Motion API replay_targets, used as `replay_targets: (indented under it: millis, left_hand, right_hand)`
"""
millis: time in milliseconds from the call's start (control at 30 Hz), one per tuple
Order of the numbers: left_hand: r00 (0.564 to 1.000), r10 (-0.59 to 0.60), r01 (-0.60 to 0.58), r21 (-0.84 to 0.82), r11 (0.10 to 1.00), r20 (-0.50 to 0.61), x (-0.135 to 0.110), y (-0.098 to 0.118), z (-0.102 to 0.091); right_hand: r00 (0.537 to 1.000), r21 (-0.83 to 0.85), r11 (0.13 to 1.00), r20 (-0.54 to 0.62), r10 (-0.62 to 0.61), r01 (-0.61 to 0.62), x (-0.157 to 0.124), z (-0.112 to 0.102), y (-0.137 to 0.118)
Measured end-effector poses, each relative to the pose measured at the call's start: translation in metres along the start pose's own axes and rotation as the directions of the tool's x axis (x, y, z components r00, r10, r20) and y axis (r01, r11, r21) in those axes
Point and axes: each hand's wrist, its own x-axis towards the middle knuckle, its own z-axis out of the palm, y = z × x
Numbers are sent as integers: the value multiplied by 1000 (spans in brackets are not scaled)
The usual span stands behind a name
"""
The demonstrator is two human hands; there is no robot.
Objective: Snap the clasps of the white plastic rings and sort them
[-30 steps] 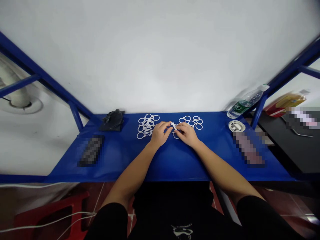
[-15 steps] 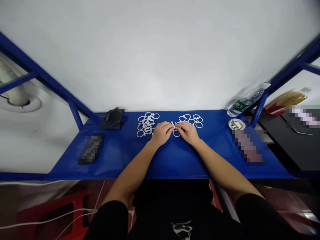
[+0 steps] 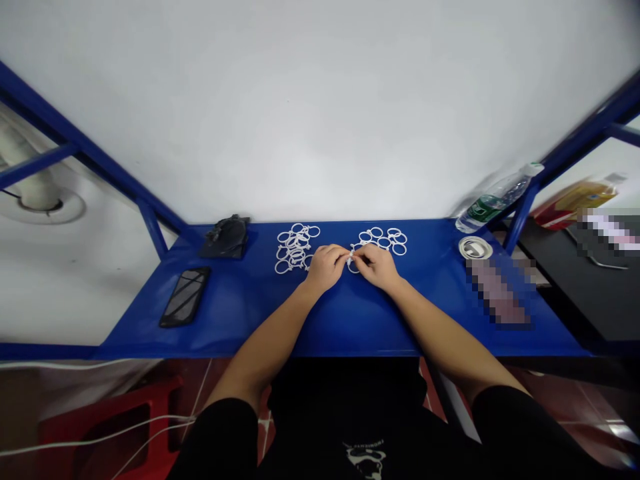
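Observation:
My left hand (image 3: pixel 327 268) and my right hand (image 3: pixel 377 265) meet over the middle of the blue table, both with fingers pinched. Between their fingertips is a thin white ring (image 3: pixel 351 257) with a small tab; its loop hangs partly behind the right fingers. Left of my left hand lies a loose pile of white rings (image 3: pixel 296 255), several overlapping, one partly covered by the hand. Just behind my right hand is another group of white rings (image 3: pixel 393 233), also partly hidden by it.
At the table's (image 3: pixel 345 327) left lie a crumpled black bag (image 3: pixel 227 239) and a black phone (image 3: pixel 185 297). On the right are a clear water bottle (image 3: pixel 490 207), a coiled white cable (image 3: pixel 475 249) and a blurred-out item (image 3: pixel 500 293). Blue frame bars rise at both sides.
My fingertips have shifted slightly at the white ring; its end, which stuck up between them, now sits lower. The ring piles look the same.

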Motion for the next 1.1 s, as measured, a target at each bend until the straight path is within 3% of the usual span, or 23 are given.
replay_targets:
  millis: [300,500,633,767,933,1000,1100]
  left_hand:
    - [996,-10,9,-6,1000,-89,2,7,0]
    - [997,-5,5,-8,1000,-80,2,3,2]
    - [996,-35,46,148,988,-78,5,-10,-1]
    - [989,-148,140,348,927,-3,6,-33,-2]
    - [958,-270,209,411,887,97,1,-54,3]
    - [956,-273,207,419,884,105,0,-55,4]
    - [964,-241,177,410,895,110,-1,-50,4]
  right_hand:
    - [996,25,995,-1,94,-94,-1,0,-4]
    - [999,76,996,34,38,-41,4,-2,-5]
    - [999,2,999,17,48,-48,5,-9,-6]
    - [985,-88,994,158,73,-60,7,-17,-8]
    - [902,-242,970,410,139,-40,7,-17,-5]
    - [888,-282,959,432,159,-34,7,-16,-1]
    - [909,-304,950,374,183,-66,7,-16,5]
